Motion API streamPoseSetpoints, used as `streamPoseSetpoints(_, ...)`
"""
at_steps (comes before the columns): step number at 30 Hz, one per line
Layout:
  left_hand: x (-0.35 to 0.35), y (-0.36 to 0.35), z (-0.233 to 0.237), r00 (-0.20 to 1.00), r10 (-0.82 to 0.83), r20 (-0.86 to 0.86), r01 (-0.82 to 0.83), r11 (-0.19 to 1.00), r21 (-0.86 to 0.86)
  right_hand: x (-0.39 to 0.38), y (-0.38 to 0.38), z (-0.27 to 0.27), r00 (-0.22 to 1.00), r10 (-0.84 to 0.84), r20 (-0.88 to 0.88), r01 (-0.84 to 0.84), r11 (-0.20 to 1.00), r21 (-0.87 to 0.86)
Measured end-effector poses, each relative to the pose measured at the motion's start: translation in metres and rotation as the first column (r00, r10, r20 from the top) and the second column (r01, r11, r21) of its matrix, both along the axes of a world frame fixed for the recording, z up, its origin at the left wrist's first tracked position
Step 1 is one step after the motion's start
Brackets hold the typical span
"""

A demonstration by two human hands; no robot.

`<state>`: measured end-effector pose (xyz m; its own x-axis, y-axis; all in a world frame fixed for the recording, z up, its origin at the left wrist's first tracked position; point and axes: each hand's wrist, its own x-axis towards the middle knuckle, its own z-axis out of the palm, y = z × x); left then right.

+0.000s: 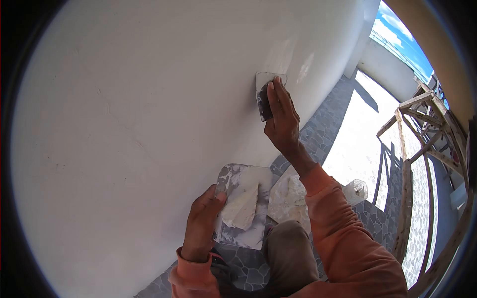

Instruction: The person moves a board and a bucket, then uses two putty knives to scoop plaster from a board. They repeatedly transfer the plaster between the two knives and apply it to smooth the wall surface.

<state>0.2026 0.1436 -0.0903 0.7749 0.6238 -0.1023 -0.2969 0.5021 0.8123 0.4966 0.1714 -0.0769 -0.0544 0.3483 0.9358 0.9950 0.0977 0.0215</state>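
My right hand (283,119) grips a flat putty blade (263,94), its fingers stretched along the back and the blade against the white wall (149,99). Wet-looking streaks show on the wall just above and right of the blade. Lower down, my left hand (202,218) holds a metal plate (253,238) by its left edge, thumb on top. A thick lump of off-white putty (242,211) lies on the plate, with thinner smears around it.
A putty-covered board (288,196) lies on the stone-patterned floor (325,121) beyond my knees. Beside it stands a clear container (356,190). Wooden scaffolding (406,174) rises at the right, with a low wall (387,69) behind.
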Motion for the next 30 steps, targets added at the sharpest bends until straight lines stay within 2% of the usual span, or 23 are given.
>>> streamPoseSetpoints(5, 0.006, 0.003, -0.001, 0.999, 0.04, 0.0, -0.04, 0.999, 0.005, -0.022, -0.018, -0.045, 0.997, 0.036, -0.062, -0.042, 0.993, -0.109)
streamPoseSetpoints(7, 0.008, 0.004, -0.006, 0.998, 0.057, 0.017, -0.057, 0.998, 0.0, -0.021, -0.04, -0.04, 0.98, 0.104, -0.172, -0.139, 0.969, -0.203)
streamPoseSetpoints(8, 0.009, 0.006, -0.012, 0.997, 0.069, 0.02, -0.07, 0.998, 0.004, -0.021, -0.053, -0.036, 0.963, 0.134, -0.232, -0.192, 0.95, -0.248)
streamPoseSetpoints(9, 0.009, 0.007, -0.014, 0.996, 0.082, 0.025, -0.082, 0.997, 0.011, -0.027, -0.07, -0.027, 0.9, 0.12, -0.418, -0.262, 0.917, -0.301)
streamPoseSetpoints(11, 0.011, 0.002, -0.004, 0.996, 0.077, 0.052, -0.078, 0.997, 0.027, -0.032, -0.094, -0.001, 0.775, -0.08, -0.627, -0.228, 0.89, -0.395)
streamPoseSetpoints(14, 0.015, 0.001, -0.016, 0.995, 0.086, 0.049, -0.088, 0.995, 0.043, -0.004, -0.097, 0.032, 0.834, -0.006, -0.552, -0.117, 0.975, -0.187)
streamPoseSetpoints(17, 0.018, -0.001, -0.018, 0.994, 0.082, 0.066, -0.083, 0.996, 0.013, 0.009, -0.081, 0.094, 0.938, 0.068, -0.341, -0.061, 0.998, 0.03)
streamPoseSetpoints(19, 0.019, -0.002, -0.017, 0.993, 0.082, 0.09, -0.082, 0.997, -0.001, 0.016, -0.08, 0.122, 0.924, -0.091, -0.371, 0.06, 0.994, -0.096)
streamPoseSetpoints(20, 0.019, -0.002, -0.017, 0.991, 0.082, 0.101, -0.082, 0.997, -0.004, 0.019, -0.081, 0.131, 0.906, -0.107, -0.409, 0.057, 0.989, -0.134)
streamPoseSetpoints(21, 0.019, -0.004, -0.016, 0.99, 0.083, 0.111, -0.083, 0.997, -0.008, 0.022, -0.082, 0.136, 0.892, -0.025, -0.452, -0.026, 0.994, -0.106)
streamPoseSetpoints(23, 0.021, -0.005, -0.017, 0.988, 0.08, 0.133, -0.08, 0.997, -0.008, 0.035, -0.083, 0.132, 0.675, 0.287, -0.68, -0.366, 0.93, 0.03)
streamPoseSetpoints(26, 0.022, -0.008, -0.018, 0.986, 0.091, 0.142, -0.091, 0.996, -0.006, -0.013, -0.114, 0.126, 0.274, 0.475, -0.836, -0.578, 0.776, 0.252)
streamPoseSetpoints(28, 0.024, -0.007, -0.02, 0.986, 0.122, 0.116, -0.119, 0.992, -0.027, -0.023, -0.129, 0.106, 0.328, 0.41, -0.851, -0.621, 0.772, 0.133)
streamPoseSetpoints(30, 0.024, -0.003, -0.027, 0.985, 0.105, 0.138, -0.099, 0.994, -0.051, -0.035, -0.154, 0.088, 0.614, 0.18, -0.769, -0.508, 0.835, -0.21)
